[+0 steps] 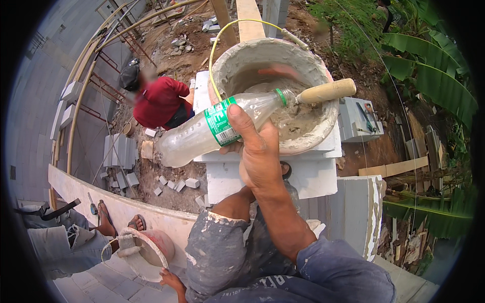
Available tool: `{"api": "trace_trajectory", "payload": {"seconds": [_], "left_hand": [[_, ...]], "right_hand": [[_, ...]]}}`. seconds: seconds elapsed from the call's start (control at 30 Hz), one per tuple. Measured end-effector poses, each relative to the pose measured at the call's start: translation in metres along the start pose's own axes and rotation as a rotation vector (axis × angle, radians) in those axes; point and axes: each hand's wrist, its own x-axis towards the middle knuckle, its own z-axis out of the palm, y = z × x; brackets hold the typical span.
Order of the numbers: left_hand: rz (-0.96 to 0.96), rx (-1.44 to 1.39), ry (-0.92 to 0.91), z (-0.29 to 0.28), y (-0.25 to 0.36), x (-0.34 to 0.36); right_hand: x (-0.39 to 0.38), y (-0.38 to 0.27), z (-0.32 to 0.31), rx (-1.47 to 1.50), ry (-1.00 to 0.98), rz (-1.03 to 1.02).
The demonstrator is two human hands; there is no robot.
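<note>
My right hand (257,151) grips a clear plastic bottle (202,134) with a green label, thumb across the label. The bottle is tilted, and its green-ringed neck reaches over the rim of a grey bucket (227,65) holding wet mortar. A trowel with a wooden handle (328,91) lies in the bucket, its handle sticking out to the right. The bucket stands on white blocks (313,177). My knee in mortar-stained jeans (222,252) is below the hand. A small hand (172,280) shows at the lower edge; I cannot tell whose it is.
A person in a red shirt (159,101) crouches on the ground below, among scattered grey blocks (118,151). At lower left another person's legs and sandalled feet (106,222) rest by a second mortar bucket (146,252). A block with tools (361,118) lies right; banana leaves (434,76) beyond.
</note>
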Motion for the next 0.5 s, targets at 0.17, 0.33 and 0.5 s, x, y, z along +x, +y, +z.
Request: {"api": "trace_trajectory", "payload": {"seconds": [0.17, 0.33, 0.5], "left_hand": [[-0.222, -0.024, 0.179, -0.001, 0.012, -0.009], [-0.535, -0.599, -0.021, -0.021, 0.019, -0.002], [-0.627, -0.694, -0.025, -0.038, 0.049, -0.001]], "right_hand": [[0.000, -0.004, 0.005, -0.169, -0.011, -0.084], [-0.009, 0.011, 0.018, -0.632, -0.194, -0.478], [-0.022, 0.044, 0.043, -0.818, -0.635, -0.287]]}}
